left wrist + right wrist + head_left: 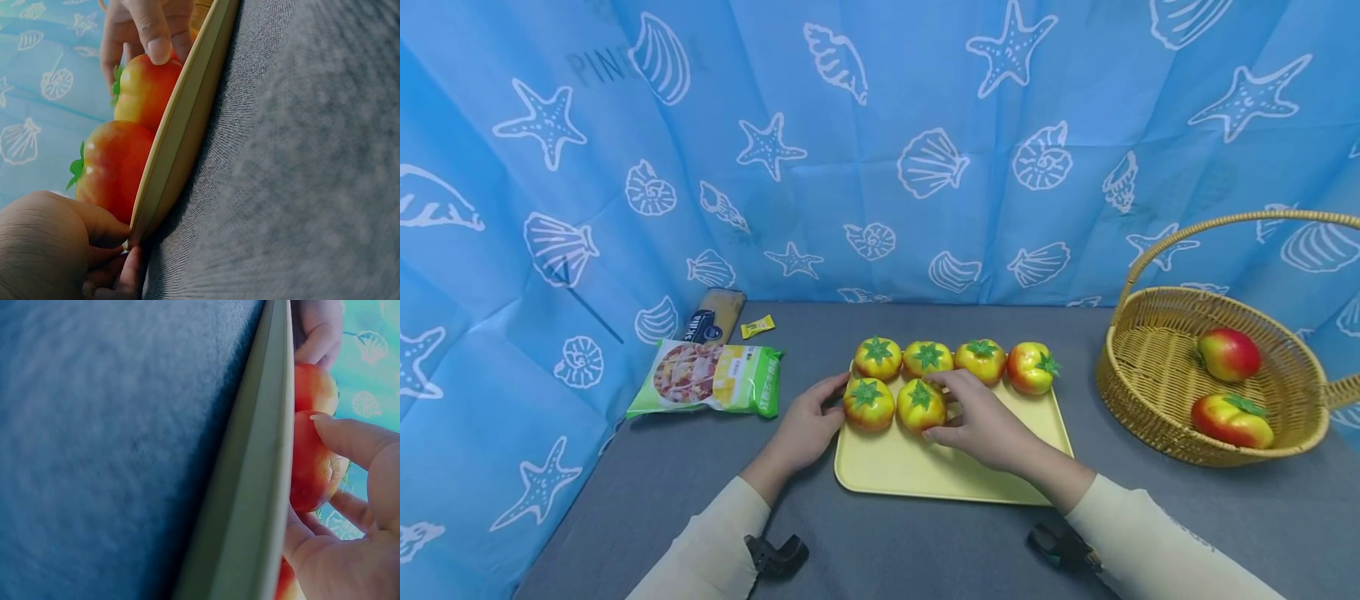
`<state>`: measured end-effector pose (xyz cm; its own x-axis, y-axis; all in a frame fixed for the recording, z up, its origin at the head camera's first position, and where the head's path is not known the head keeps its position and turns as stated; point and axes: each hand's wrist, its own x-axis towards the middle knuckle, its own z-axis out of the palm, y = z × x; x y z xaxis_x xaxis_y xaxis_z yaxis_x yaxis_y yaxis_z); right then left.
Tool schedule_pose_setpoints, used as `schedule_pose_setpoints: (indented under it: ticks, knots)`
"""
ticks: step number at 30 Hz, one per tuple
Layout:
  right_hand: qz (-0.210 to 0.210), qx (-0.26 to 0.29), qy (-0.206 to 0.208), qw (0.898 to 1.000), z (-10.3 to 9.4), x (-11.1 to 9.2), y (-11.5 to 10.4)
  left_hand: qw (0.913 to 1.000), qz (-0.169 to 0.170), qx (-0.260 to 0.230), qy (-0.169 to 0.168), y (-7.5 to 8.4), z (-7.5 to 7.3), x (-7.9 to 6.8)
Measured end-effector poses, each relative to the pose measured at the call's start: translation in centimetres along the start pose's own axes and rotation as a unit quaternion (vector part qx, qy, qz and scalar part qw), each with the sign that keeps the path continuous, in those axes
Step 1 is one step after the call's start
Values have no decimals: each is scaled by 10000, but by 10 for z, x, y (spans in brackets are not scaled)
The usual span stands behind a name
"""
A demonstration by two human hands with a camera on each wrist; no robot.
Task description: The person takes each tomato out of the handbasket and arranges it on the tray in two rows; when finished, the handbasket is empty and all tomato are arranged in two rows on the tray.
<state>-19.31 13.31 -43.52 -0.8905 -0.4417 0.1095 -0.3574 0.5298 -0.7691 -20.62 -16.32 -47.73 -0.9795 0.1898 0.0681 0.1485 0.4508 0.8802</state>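
On a yellow tray (940, 479) stand red-and-yellow persimmons with green leafy tops: several along the far side and two nearer. My right hand (988, 423) holds the right one of the nearer pair, a persimmon (921, 407), with thumb and fingers around its side; it sits on the tray. Beside it, touching or almost touching, is the left persimmon (868, 405). My left hand (805, 427) pinches the tray's left rim between thumb and fingers, as the left wrist view shows at the tray edge (165, 165). Part of the held persimmon (310, 465) is hidden by my fingers.
To the right stands a wicker basket (1131, 417) with a tall handle, holding two red-and-yellow fruits (1231, 421). On the left lie a green-edged food bag (707, 377), a brown package (718, 312) and a small yellow packet (757, 327). A blue curtain (865, 167) hangs behind.
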Motion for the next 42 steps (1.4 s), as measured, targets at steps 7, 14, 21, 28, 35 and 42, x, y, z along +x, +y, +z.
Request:
schedule_pose_setpoints:
  ticks: [7, 14, 21, 28, 35, 42]
  knots:
    - [96, 444, 75, 9989, 4, 1, -1, 10000, -3, -32, 20, -3, 0, 0]
    - [127, 420, 157, 9989, 3, 0, 0, 10000, -68, -9, -10, -2, 0, 0]
    - [116, 503, 80, 9986, -1, -3, -2, 10000, -59, -54, -18, 0, 0, 0]
    - [32, 494, 89, 9987, -7, -7, -1, 10000, -81, -14, -7, 1, 0, -1]
    - [-61, 649, 119, 9978, -15, -15, 2, 9999, -116, 33, -34, 0, 0, -2]
    - [-173, 785, 335, 9962, -23, -24, 5, 10000, -14, 53, -23, -1, 0, -1]
